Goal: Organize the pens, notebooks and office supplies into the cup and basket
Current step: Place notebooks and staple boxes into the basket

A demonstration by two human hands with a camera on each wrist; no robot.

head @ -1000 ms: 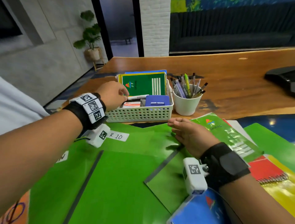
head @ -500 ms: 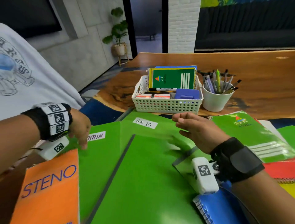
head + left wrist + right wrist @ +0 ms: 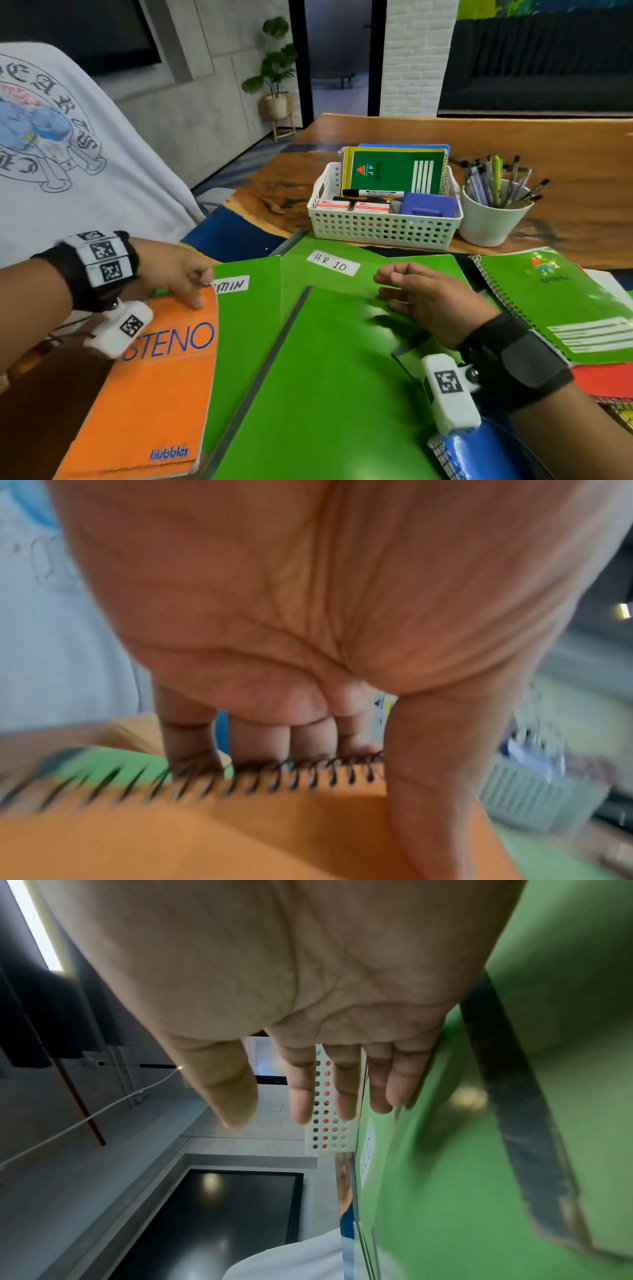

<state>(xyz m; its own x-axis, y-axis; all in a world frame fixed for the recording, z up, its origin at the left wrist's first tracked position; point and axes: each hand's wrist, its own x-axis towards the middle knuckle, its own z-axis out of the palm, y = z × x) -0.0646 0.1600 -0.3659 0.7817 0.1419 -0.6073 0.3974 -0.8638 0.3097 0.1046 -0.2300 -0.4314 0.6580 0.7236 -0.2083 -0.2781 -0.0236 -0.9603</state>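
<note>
An orange spiral notebook [image 3: 154, 387] marked STENO lies at the near left, partly over green folders [image 3: 325, 377]. My left hand [image 3: 191, 284] grips its top spiral edge. In the left wrist view the thumb lies on the orange cover [image 3: 205, 831] and the fingers [image 3: 308, 739] curl behind the wire binding. My right hand [image 3: 404, 291] hovers open over the folder labelled H.R. 10, fingers straight, holding nothing. The white basket [image 3: 383, 229] holds upright notebooks, a marker, small boxes and a blue item. The white cup [image 3: 489, 222] beside it is full of pens.
A green spiral notebook [image 3: 555, 301] lies at the right over a red one [image 3: 606, 377]. A blue spiral notebook [image 3: 479, 455] sits under my right wrist. A person in a white printed T-shirt [image 3: 68, 154] is close on the left. The wooden table [image 3: 513, 137] extends behind the basket.
My left hand left the basket, swung left and toward me, and took hold of the orange notebook's top edge. The view turned left. My right hand stayed open above the folders.
</note>
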